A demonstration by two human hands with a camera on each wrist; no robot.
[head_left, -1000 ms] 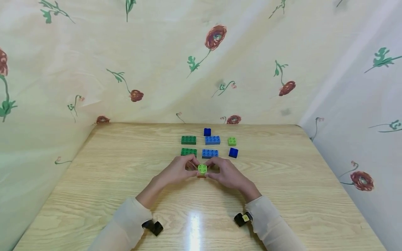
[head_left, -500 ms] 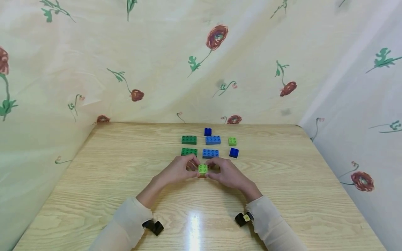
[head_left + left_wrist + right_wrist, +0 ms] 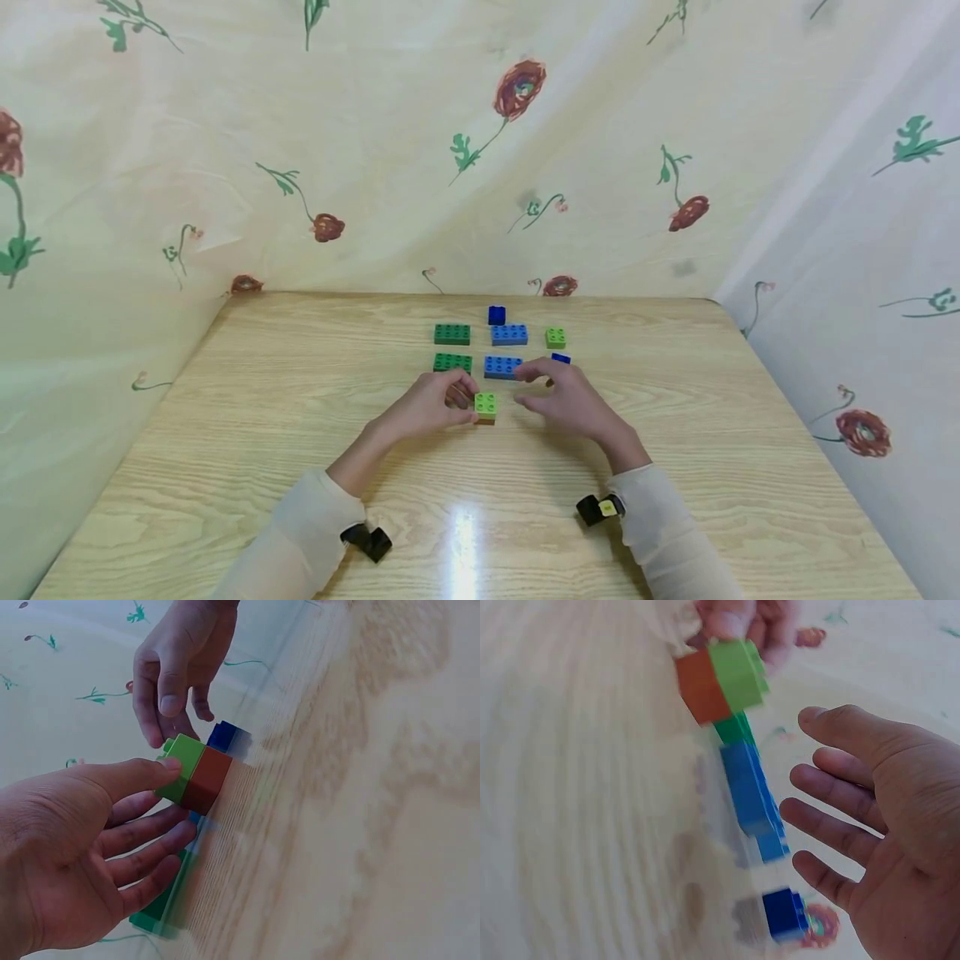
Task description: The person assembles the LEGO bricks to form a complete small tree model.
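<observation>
A lime green toy brick [image 3: 485,403] with studs on top sits on a reddish-brown brick [image 3: 208,780], the two forming a small stack on the table. My left hand [image 3: 427,407] pinches the stack at its left side; in the left wrist view the thumb lies on the lime green brick and the index finger goes behind it. To the right of the stack, my right hand [image 3: 570,404] is apart from it, fingers spread and holding nothing. It partly covers a dark blue brick [image 3: 560,358] behind it in the head view.
Behind the stack lie two dark green bricks [image 3: 452,335] and two lighter blue bricks [image 3: 509,335] in rows. A second dark blue brick [image 3: 497,316] and another lime green brick [image 3: 555,337] lie farther back. A flowered cloth [image 3: 375,167] hangs beyond the wooden table [image 3: 300,350].
My right hand has let go of the brick stack and moved right, its fingers spreading apart. The left hand has stayed at the stack.
</observation>
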